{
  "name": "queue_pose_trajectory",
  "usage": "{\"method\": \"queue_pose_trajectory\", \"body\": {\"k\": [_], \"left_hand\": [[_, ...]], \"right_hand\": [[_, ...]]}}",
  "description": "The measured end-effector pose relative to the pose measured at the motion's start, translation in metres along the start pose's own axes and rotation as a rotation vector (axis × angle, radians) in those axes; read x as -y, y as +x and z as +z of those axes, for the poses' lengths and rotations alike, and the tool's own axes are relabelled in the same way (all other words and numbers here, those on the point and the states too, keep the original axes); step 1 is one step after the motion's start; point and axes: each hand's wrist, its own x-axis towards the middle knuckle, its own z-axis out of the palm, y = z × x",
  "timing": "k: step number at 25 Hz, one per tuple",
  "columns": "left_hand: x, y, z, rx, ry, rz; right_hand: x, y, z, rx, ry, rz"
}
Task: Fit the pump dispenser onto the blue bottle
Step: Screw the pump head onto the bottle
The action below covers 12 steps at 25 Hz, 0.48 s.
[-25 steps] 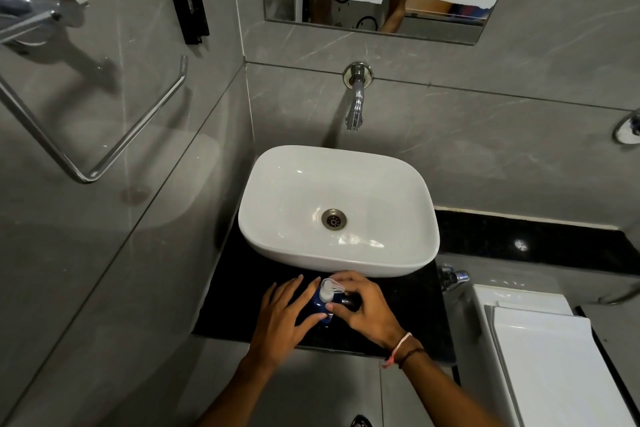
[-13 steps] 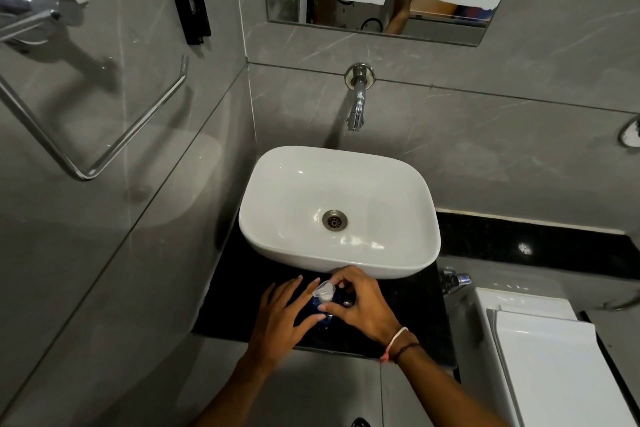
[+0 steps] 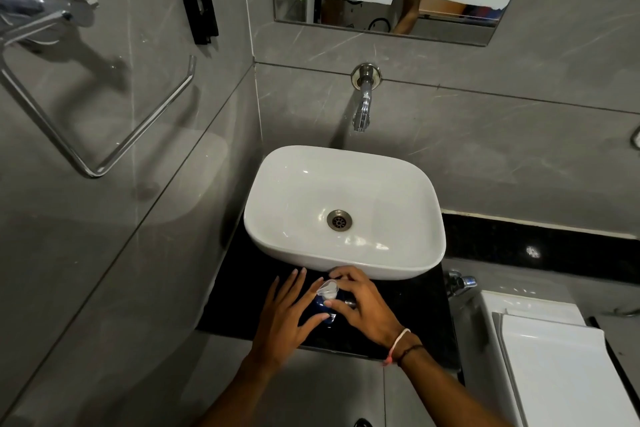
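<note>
The blue bottle [image 3: 320, 305] stands on the black counter [image 3: 239, 291] just in front of the white basin, mostly hidden between my hands. A clear pump dispenser [image 3: 328, 289] sits on top of it. My right hand [image 3: 363, 308] curls around the pump, fingertips and thumb pinching its collar. My left hand [image 3: 287, 315] rests against the bottle's left side, thumb pressed to the blue body and fingers stretched out straight toward the basin.
A white vessel basin [image 3: 270, 204] fills the counter behind the bottle, under a chrome wall tap [image 3: 362, 111]. A white toilet cistern [image 3: 554, 357] stands close on the right, with a small chrome valve [image 3: 462, 282]. A chrome towel ring [image 3: 104, 135] hangs on the left wall.
The pump head has turned a little under my right fingers and my right hand has shifted slightly around it. My left hand stays against the bottle.
</note>
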Motion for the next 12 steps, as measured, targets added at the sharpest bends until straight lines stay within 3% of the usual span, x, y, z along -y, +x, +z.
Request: {"method": "queue_pose_trajectory", "body": {"k": [4, 8, 12], "left_hand": [[0.0002, -0.0015, 0.0004, 0.002, -0.015, 0.001], [-0.0028, -0.0023, 0.0001, -0.007, -0.018, -0.005], [-0.0064, -0.0011, 0.0001, -0.028, -0.022, -0.05]], "right_hand": [[0.0039, 0.0021, 0.0009, -0.049, -0.057, 0.015], [0.0013, 0.0011, -0.0004, 0.004, -0.032, -0.028], [0.0057, 0.0018, 0.0027, -0.075, -0.199, -0.047]]}}
